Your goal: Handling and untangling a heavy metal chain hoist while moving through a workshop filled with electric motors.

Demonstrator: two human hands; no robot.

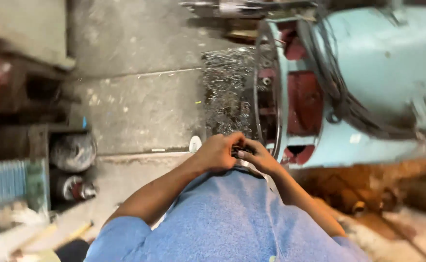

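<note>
Big pale-blue machine with red inner parts fills the right side, a heap of metal swarf on the concrete floor next to it. Both hands meet at belly height just in front of the machine: left hand and right hand, fingers curled closed around a small dark part. I'd say keep it pinched close to the body and turn slowly, so it doesn't drop into the swarf. The part is mostly covered by fingers and blurred, so no idea what it is.
</note>
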